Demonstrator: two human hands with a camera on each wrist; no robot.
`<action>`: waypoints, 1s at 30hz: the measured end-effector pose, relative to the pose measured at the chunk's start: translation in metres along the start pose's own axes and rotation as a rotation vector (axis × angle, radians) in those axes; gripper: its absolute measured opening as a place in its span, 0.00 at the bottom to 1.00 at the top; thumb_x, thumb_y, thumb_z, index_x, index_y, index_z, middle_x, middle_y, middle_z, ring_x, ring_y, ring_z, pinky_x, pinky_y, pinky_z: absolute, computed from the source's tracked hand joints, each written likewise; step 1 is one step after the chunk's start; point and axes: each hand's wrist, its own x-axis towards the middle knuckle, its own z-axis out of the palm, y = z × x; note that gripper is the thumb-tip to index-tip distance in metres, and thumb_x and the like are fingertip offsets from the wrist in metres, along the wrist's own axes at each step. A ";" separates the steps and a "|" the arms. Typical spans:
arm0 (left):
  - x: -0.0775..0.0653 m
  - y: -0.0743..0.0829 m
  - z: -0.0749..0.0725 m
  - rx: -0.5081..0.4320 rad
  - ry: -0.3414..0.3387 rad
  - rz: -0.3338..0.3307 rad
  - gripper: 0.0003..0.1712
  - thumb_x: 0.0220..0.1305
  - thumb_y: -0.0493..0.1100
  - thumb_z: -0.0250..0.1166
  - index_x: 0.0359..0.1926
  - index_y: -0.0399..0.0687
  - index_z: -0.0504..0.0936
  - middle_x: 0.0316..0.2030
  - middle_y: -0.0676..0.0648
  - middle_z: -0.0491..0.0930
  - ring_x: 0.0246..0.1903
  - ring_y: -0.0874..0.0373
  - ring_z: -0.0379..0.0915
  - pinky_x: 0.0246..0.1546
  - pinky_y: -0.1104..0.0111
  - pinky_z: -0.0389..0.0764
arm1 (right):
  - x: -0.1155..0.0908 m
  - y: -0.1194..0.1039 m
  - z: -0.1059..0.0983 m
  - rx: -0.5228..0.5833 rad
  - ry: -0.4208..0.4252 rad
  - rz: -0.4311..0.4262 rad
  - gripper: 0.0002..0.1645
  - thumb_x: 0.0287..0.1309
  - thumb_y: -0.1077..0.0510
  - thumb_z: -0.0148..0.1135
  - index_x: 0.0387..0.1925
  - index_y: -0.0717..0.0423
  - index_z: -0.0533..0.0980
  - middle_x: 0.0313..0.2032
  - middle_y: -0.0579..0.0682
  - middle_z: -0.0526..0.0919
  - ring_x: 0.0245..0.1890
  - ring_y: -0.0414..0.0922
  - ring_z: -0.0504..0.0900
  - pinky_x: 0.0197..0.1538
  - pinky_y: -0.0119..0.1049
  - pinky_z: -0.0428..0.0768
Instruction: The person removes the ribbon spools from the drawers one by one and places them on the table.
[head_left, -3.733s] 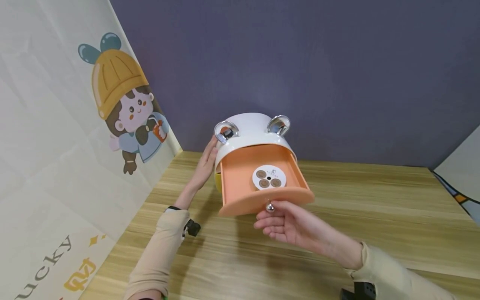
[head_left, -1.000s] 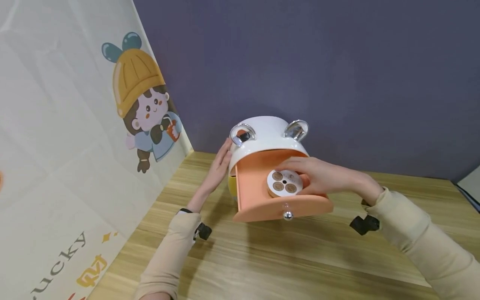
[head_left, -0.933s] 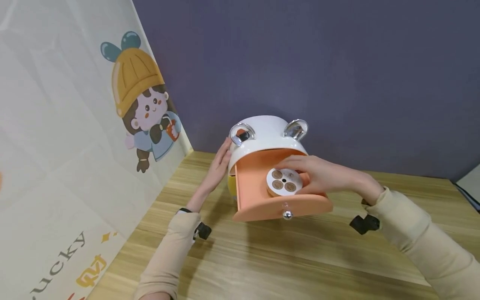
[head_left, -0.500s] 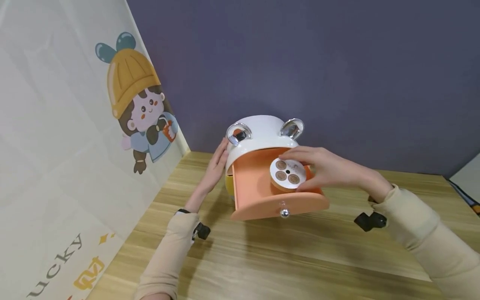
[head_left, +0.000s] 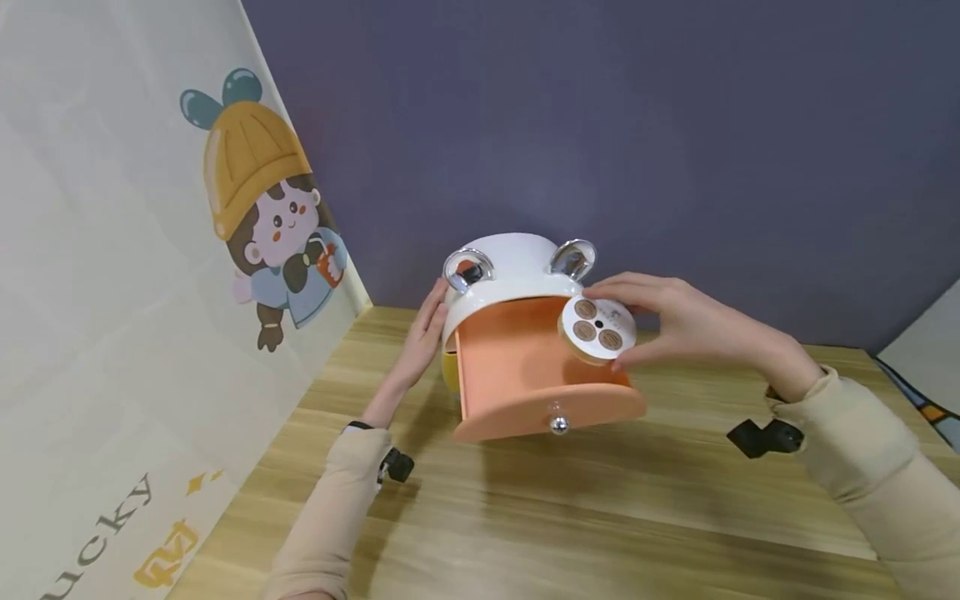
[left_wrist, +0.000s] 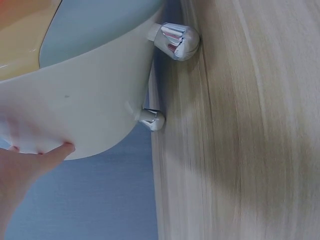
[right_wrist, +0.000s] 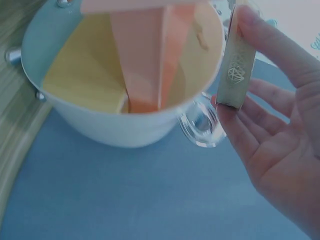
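Note:
A round white storage box (head_left: pixel 510 265) with silvery ears (head_left: pixel 448 272) has its orange drawer (head_left: pixel 498 362) pulled out toward me. Between thumb and fingers, my right hand (head_left: pixel 697 329) pinches a round white-topped disc (head_left: pixel 609 320), tilted over the drawer's right side. Its top carries three brown circles and a small dark hole; a gold-toned edge with a pale printed mark (right_wrist: pixel 236 70) shows in the right wrist view. My left hand (head_left: pixel 422 333) rests with extended fingers against the box's left side. In the left wrist view, those fingertips (left_wrist: pixel 64 150) touch the white shell.
Silvery feet (left_wrist: pixel 177 42) hold the box up on the wood-grain table (head_left: pixel 465 517). A silver ball knob (head_left: pixel 558 425) sticks out of the drawer front. The dark blue backdrop (head_left: pixel 600 133) stands close behind; a white printed sheet (head_left: pixel 97 250) rises at left.
My right hand has gone from the drawer knob to the disc inside, then lifted it up and to the right. The left hand stays against the box; the drawer remains out.

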 end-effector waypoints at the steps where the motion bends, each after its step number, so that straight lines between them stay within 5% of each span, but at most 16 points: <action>1: 0.000 0.000 0.001 -0.005 0.001 0.000 0.29 0.80 0.42 0.40 0.78 0.43 0.51 0.79 0.40 0.43 0.80 0.46 0.35 0.80 0.51 0.40 | -0.003 0.001 -0.003 -0.011 0.007 0.012 0.48 0.40 0.50 0.82 0.67 0.42 0.72 0.62 0.39 0.76 0.57 0.35 0.75 0.53 0.31 0.78; 15: 0.000 -0.004 0.001 -0.042 -0.007 -0.008 0.30 0.80 0.43 0.39 0.78 0.46 0.49 0.80 0.43 0.41 0.80 0.48 0.34 0.80 0.51 0.40 | -0.039 0.023 -0.012 0.013 0.040 0.115 0.49 0.39 0.48 0.83 0.66 0.43 0.73 0.61 0.43 0.77 0.58 0.28 0.72 0.53 0.29 0.83; 18: 0.000 -0.004 0.002 -0.048 -0.002 -0.008 0.30 0.80 0.43 0.39 0.78 0.46 0.49 0.80 0.42 0.41 0.80 0.47 0.34 0.80 0.50 0.41 | -0.047 0.031 -0.009 0.002 0.047 0.136 0.49 0.37 0.48 0.83 0.65 0.43 0.73 0.61 0.44 0.78 0.58 0.32 0.74 0.53 0.23 0.81; 23: 0.001 -0.005 0.001 -0.042 0.008 -0.003 0.30 0.80 0.44 0.38 0.78 0.45 0.49 0.80 0.42 0.41 0.80 0.46 0.35 0.80 0.49 0.41 | -0.058 0.040 -0.005 -0.025 0.047 0.156 0.49 0.38 0.45 0.83 0.65 0.47 0.73 0.59 0.49 0.80 0.55 0.42 0.78 0.50 0.28 0.83; 30: 0.000 -0.005 0.003 -0.028 -0.008 -0.019 0.30 0.81 0.45 0.37 0.79 0.48 0.48 0.80 0.44 0.41 0.80 0.48 0.34 0.80 0.51 0.40 | -0.078 0.056 0.008 0.094 0.028 0.215 0.48 0.39 0.47 0.82 0.64 0.52 0.74 0.58 0.52 0.79 0.52 0.23 0.73 0.49 0.36 0.86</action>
